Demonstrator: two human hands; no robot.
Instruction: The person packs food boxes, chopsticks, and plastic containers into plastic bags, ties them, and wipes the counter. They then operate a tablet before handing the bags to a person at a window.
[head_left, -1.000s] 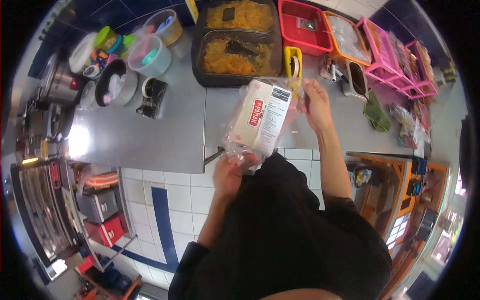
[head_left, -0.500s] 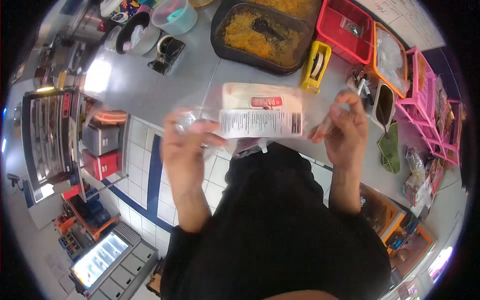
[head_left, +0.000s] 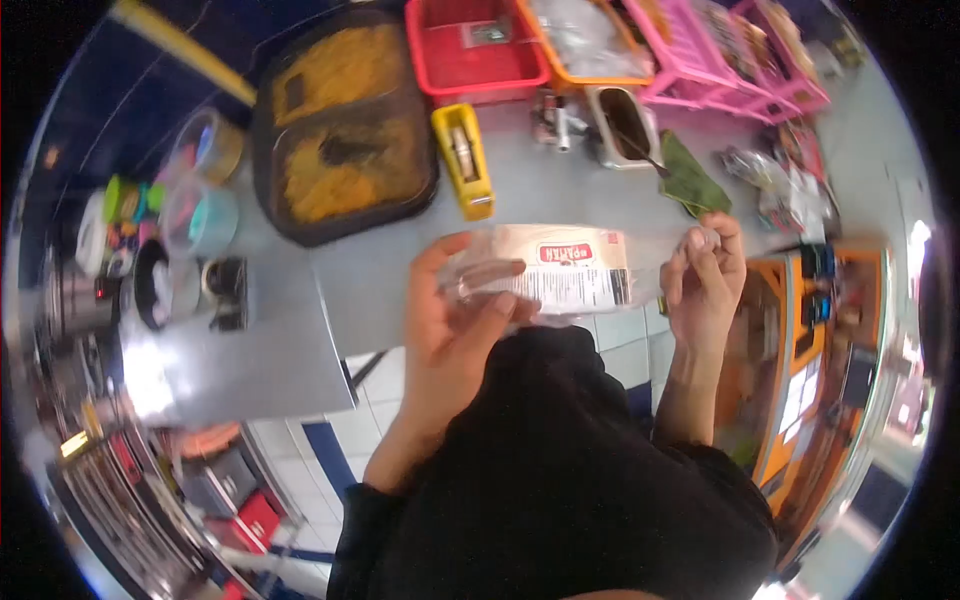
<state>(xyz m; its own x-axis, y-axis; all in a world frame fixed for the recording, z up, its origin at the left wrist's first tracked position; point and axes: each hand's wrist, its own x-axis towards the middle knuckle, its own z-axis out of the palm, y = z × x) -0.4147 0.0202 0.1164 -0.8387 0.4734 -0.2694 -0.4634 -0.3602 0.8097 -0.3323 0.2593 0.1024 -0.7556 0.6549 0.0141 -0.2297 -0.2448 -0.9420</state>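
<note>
A clear plastic package (head_left: pixel 582 284) with a red logo, a printed white label and pale contents hangs in front of my body, above the table's near edge. My left hand (head_left: pixel 455 315) is closed around its left end, with the fingers over the front and the thumb below. At the other side, my right hand (head_left: pixel 703 275) is closed, fingertips pinched together, where the loose clear plastic stretches out from the package. The plastic between those fingertips is hard to see.
Beyond the package stands a yellow tape dispenser (head_left: pixel 464 165), beside a dark two-part tray (head_left: pixel 300 232) of yellow crumbs. Red (head_left: pixel 480 85) and orange (head_left: pixel 610 78) bins, a metal container (head_left: pixel 625 125), pink baskets (head_left: pixel 715 100) and a green cloth (head_left: pixel 692 175) line the back right.
My view has turned to the right, so the table items appear further left. My left hand now wraps further over the package's left end, and the hands are closer together.
</note>
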